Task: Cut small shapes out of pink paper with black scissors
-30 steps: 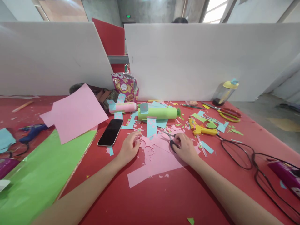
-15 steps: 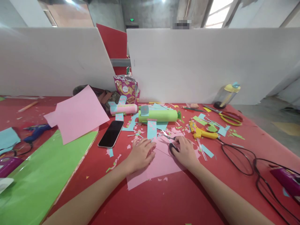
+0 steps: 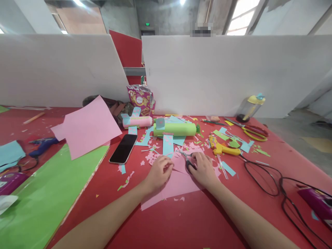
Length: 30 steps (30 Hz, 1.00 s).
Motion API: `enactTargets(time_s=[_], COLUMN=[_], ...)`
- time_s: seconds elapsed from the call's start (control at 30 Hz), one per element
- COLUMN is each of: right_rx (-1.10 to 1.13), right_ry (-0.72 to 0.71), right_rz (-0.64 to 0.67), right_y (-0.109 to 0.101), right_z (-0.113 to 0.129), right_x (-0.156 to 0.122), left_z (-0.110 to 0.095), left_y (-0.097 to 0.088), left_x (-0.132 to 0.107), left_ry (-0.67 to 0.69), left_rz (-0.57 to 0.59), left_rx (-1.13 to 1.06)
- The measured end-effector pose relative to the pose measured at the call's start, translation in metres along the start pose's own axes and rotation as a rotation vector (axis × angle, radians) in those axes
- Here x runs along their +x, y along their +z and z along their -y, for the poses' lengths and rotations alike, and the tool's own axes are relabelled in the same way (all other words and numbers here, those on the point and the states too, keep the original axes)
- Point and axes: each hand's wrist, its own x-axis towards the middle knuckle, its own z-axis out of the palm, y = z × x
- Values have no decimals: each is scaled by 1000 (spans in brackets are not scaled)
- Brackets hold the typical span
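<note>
My right hand (image 3: 205, 169) is closed around the black handles of a pair of scissors (image 3: 190, 166). The blades point away to the left, slightly apart, over a small piece of pink paper (image 3: 183, 165). At that piece's left edge, my left hand (image 3: 160, 173) has its fingers curled and its thumb brought in, pinching the paper. A larger pink sheet (image 3: 178, 186) lies flat on the red table beneath both hands. Just beyond them rests a green paper-covered cylinder (image 3: 178, 129), with a blue strip (image 3: 168, 143) bearing pink spots reaching toward my left hand.
A phone (image 3: 123, 148) lies left of my hands. To the right are a yellow glue gun (image 3: 225, 149) with its cable, and red-and-yellow scissors (image 3: 254, 133). A pink cylinder (image 3: 138, 121), paper scraps and a clear bottle (image 3: 252, 108) stand or lie along the back.
My left fingers, spread flat on the paper before, have curled together into a pinch. The scissors have shifted slightly left, and their blades now sit over the small pink piece.
</note>
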Motion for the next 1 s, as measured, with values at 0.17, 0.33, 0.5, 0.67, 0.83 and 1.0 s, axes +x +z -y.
enactTargets(time_s=[0.17,0.33,0.5,0.67,0.83,1.0], right_rx=[52,161,317,480,671,815], right_ry=[4,33,23,60,157,286], right_rz=[-16,-110,-220,-268,-290,-315], right_y=[1,2,1,3,4,0], right_z=[0,0,2,2,3,6], right_x=[-1,0,-1,-4,-3,2], left_z=[7,14,16,12,7,6], left_y=[2,4,1,-1,-1,-3], left_x=[-1,-9,-16,-23,-27,-23], left_ry=[43,91,164,329,466,416], left_rz=[-48,-160,-249,-233,-182,-78], left_rx=[0,42,65,61,16,-36])
